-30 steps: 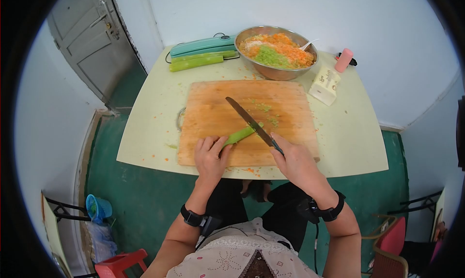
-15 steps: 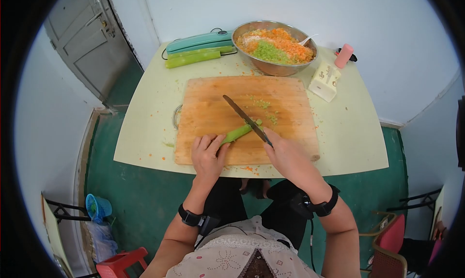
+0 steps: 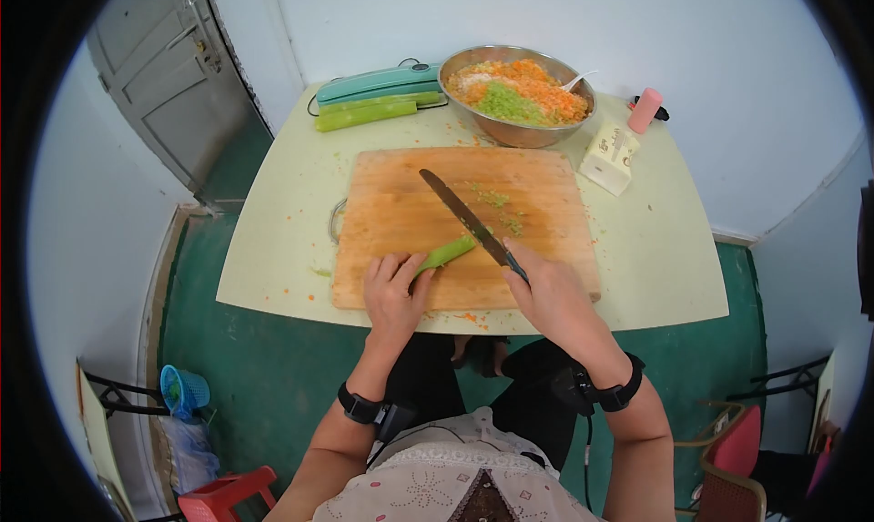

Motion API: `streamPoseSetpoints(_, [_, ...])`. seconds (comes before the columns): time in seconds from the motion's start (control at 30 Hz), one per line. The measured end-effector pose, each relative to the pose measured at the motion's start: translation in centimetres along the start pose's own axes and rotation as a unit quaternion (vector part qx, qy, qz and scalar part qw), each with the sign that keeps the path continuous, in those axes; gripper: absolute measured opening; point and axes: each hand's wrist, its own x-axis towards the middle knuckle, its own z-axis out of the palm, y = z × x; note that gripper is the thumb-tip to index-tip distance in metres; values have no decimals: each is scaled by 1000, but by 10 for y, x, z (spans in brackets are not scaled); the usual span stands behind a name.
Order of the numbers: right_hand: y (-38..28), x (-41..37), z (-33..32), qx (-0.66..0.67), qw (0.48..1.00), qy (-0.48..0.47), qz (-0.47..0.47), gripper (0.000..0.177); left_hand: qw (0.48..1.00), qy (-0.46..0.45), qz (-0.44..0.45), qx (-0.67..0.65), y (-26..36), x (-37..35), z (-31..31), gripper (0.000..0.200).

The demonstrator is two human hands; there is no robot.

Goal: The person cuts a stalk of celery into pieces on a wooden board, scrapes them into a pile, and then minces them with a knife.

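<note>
My left hand is closed on the near end of a pale green vegetable stalk, which looks like celtuce and lies slanted on the wooden cutting board. In my right hand is the handle of a long, dark-bladed knife. The blade slants up to the left across the board and passes close by the stalk's far end; contact between them cannot be made out. Small chopped green bits lie beyond the blade, to its right.
Behind the board stands a steel bowl of chopped orange and green vegetables with a white spoon. More green stalks rest before a teal appliance at back left. A tissue pack and pink cylinder are at right.
My right hand and the knife have shifted slightly right and toward me. The small piece seen beyond the blade at the stalk's end no longer shows. My left hand keeps its hold.
</note>
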Motion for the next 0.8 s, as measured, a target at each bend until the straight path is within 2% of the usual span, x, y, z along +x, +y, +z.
streamPoseSetpoints(0.43, [-3, 1, -4, 1, 999, -35, 26, 37, 1000, -3, 3, 2, 0, 0, 0, 25])
streamPoseSetpoints(0.8, [5, 16, 13, 21, 999, -46, 4, 34, 1000, -16, 0, 6, -1, 1, -1, 27])
